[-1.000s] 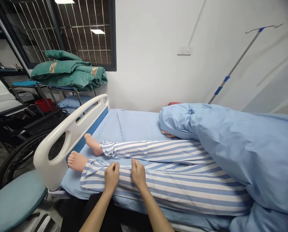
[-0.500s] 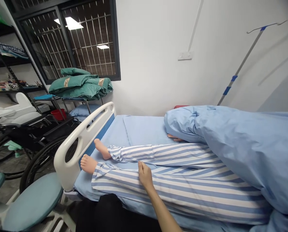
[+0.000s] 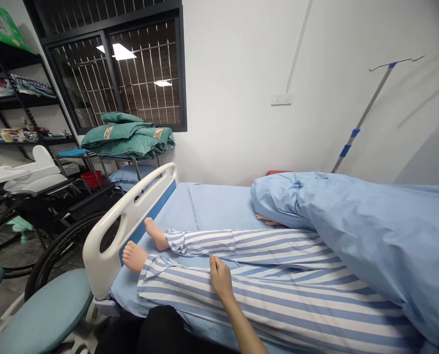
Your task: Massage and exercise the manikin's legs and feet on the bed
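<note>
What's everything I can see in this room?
Hospital bed: 1, blue sheet, white footboard, centre
Manikin feet: 2, peach, by the footboard
Striped trousers: 1 pair, blue and white, on the bed
Quilt: 1, light blue, on the bed
Folded bedding: 1 pile, green, on a rack
Bucket: 1, red, below the rack
Wheelchair: 1, black, left of the bed
Drip stand: 1, grey, blue tape, right wall
Socket: 1, white, back wall
Right hand: 1, on the trousers

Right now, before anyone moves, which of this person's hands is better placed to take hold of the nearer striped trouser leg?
Probably the right hand: it lies on the nearer striped trouser leg, its fingers at the leg's upper edge. The left hand is out of view.
</note>
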The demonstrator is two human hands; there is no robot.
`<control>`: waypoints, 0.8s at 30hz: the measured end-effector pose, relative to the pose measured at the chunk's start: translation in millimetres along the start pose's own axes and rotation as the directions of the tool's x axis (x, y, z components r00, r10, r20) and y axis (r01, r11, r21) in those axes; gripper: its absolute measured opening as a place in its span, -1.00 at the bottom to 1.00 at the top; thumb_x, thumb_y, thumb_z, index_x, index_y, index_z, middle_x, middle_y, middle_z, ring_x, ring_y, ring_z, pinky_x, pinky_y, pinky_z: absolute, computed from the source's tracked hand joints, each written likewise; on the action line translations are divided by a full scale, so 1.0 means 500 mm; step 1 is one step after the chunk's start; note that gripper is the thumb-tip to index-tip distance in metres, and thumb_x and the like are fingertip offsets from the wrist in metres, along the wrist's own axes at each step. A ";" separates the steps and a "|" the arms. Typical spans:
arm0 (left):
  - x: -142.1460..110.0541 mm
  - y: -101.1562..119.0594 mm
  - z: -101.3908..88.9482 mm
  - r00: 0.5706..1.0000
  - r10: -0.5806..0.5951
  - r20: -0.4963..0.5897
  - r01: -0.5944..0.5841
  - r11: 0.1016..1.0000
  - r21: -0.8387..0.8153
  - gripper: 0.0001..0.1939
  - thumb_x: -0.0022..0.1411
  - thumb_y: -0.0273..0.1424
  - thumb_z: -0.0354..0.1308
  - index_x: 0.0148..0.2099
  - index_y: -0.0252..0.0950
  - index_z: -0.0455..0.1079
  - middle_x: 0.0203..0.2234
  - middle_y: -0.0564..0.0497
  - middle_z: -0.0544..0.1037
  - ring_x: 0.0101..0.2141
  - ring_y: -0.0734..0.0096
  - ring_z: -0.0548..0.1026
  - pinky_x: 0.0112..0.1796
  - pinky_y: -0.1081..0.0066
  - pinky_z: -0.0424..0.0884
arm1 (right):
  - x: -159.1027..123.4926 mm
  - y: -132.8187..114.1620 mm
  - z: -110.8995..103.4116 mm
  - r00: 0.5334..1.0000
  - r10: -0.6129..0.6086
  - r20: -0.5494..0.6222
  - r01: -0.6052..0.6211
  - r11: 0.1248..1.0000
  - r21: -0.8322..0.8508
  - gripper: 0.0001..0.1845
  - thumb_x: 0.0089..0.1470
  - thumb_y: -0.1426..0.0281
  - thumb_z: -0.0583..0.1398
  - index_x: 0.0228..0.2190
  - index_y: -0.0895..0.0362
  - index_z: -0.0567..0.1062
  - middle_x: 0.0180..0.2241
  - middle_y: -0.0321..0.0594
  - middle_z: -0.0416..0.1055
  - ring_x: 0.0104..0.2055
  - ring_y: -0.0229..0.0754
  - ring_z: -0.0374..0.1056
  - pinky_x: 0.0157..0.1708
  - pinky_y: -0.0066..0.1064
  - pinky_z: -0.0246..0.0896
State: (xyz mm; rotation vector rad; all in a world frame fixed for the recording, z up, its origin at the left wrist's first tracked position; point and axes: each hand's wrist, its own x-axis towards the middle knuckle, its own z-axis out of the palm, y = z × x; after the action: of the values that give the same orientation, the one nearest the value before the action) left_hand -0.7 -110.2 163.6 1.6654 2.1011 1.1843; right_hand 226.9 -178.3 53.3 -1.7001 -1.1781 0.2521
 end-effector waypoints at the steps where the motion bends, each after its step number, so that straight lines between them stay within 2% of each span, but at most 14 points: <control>1: 0.029 0.006 0.042 0.997 -0.063 -0.046 0.064 0.998 0.018 -0.56 0.32 -0.35 -0.41 -0.15 -0.40 0.28 -0.27 -0.18 0.36 -0.25 0.29 0.33 -0.25 0.15 0.26 | 0.000 -0.001 0.000 1.000 0.002 0.002 -0.002 1.000 -0.008 -0.54 0.18 0.12 -0.15 -0.65 0.09 0.13 -0.69 -0.33 0.17 -0.60 -0.25 0.09 -0.52 -0.42 -0.16; 2: 0.052 0.006 0.075 0.991 -0.105 -0.080 0.107 0.994 0.026 -0.52 0.31 -0.38 -0.48 -0.22 -0.36 0.28 -0.34 -0.15 0.35 -0.30 0.30 0.30 -0.30 0.20 0.22 | 0.000 -0.001 0.000 1.000 0.002 0.002 -0.002 1.000 -0.014 -0.54 0.18 0.12 -0.15 -0.65 0.09 0.12 -0.69 -0.33 0.16 -0.59 -0.25 0.09 -0.52 -0.42 -0.16; 4: 0.077 -0.009 0.114 0.982 -0.150 -0.117 0.155 0.987 0.038 -0.53 0.28 -0.40 -0.49 -0.38 -0.27 0.24 -0.49 -0.07 0.28 -0.41 0.35 0.22 -0.38 0.29 0.10 | -0.001 -0.004 0.000 1.000 0.003 0.002 -0.003 1.000 -0.020 -0.54 0.18 0.13 -0.14 -0.65 0.09 0.12 -0.69 -0.34 0.16 -0.59 -0.26 0.09 -0.52 -0.42 -0.16; 7: 0.087 -0.041 0.124 0.978 -0.164 -0.129 0.165 0.986 -0.005 -0.59 0.27 -0.32 -0.39 -0.59 -0.21 0.04 -0.67 0.06 0.05 -0.55 0.41 0.03 -0.46 0.34 -0.09 | -0.002 -0.006 -0.001 1.000 0.006 0.004 -0.006 1.000 -0.025 -0.54 0.18 0.13 -0.13 -0.65 0.10 0.12 -0.69 -0.34 0.15 -0.59 -0.27 0.08 -0.52 -0.43 -0.17; 9: 0.086 -0.052 0.122 0.973 -0.164 -0.160 0.154 0.985 -0.076 -0.59 0.26 -0.29 -0.38 -0.64 -0.20 -0.13 -0.72 0.10 -0.11 -0.58 0.43 -0.06 -0.46 0.33 -0.15 | -0.003 -0.007 -0.002 1.000 0.002 0.008 -0.002 1.000 -0.028 -0.54 0.18 0.13 -0.12 -0.65 0.10 0.12 -0.69 -0.35 0.13 -0.60 -0.27 0.07 -0.52 -0.43 -0.18; 11: 0.084 -0.056 0.123 0.965 -0.152 -0.212 0.130 0.985 -0.114 -0.60 0.27 -0.31 -0.42 -0.63 -0.19 -0.26 -0.72 0.12 -0.19 -0.58 0.44 -0.05 -0.45 0.32 -0.16 | -0.004 -0.007 -0.003 1.000 -0.006 0.010 0.006 1.000 -0.029 -0.54 0.17 0.13 -0.13 -0.65 0.10 0.11 -0.69 -0.36 0.12 -0.60 -0.28 0.06 -0.53 -0.43 -0.18; 16: 0.073 -0.053 0.130 0.957 -0.120 -0.263 0.100 0.991 -0.086 -0.67 0.24 -0.43 -0.52 -0.59 -0.17 -0.37 -0.72 0.10 -0.13 -0.50 0.49 0.06 -0.42 0.30 -0.11 | -0.007 -0.009 -0.003 1.000 -0.020 -0.005 0.019 0.998 -0.057 -0.55 0.17 0.13 -0.12 -0.66 0.09 0.10 -0.70 -0.37 0.08 -0.60 -0.29 0.04 -0.53 -0.43 -0.17; 22: 0.085 -0.041 0.113 0.946 -0.190 -0.264 0.159 0.978 -0.132 -0.65 0.25 -0.41 -0.41 -0.61 -0.21 -0.19 -0.65 0.12 0.00 -0.47 0.55 0.10 -0.43 0.36 -0.09 | -0.007 -0.011 -0.004 1.000 -0.001 0.003 0.001 0.999 -0.052 -0.55 0.17 0.15 -0.10 -0.66 0.10 0.10 -0.71 -0.39 0.05 -0.60 -0.30 0.02 -0.54 -0.43 -0.17; 24: 0.066 -0.020 0.092 0.961 -0.189 -0.203 0.158 0.975 -0.158 -0.66 0.24 -0.43 -0.40 -0.59 -0.22 -0.13 -0.64 0.11 0.04 -0.46 0.52 0.12 -0.43 0.37 -0.06 | -0.007 -0.012 -0.003 1.000 0.011 0.000 -0.011 0.999 -0.041 -0.56 0.17 0.15 -0.10 -0.66 0.10 0.10 -0.70 -0.39 0.04 -0.60 -0.30 0.01 -0.53 -0.43 -0.17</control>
State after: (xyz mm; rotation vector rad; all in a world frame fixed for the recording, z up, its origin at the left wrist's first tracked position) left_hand 8.5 -60.4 136.7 1.3120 2.1766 1.4751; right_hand 222.7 -182.0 57.5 -1.7426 -1.1820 0.2366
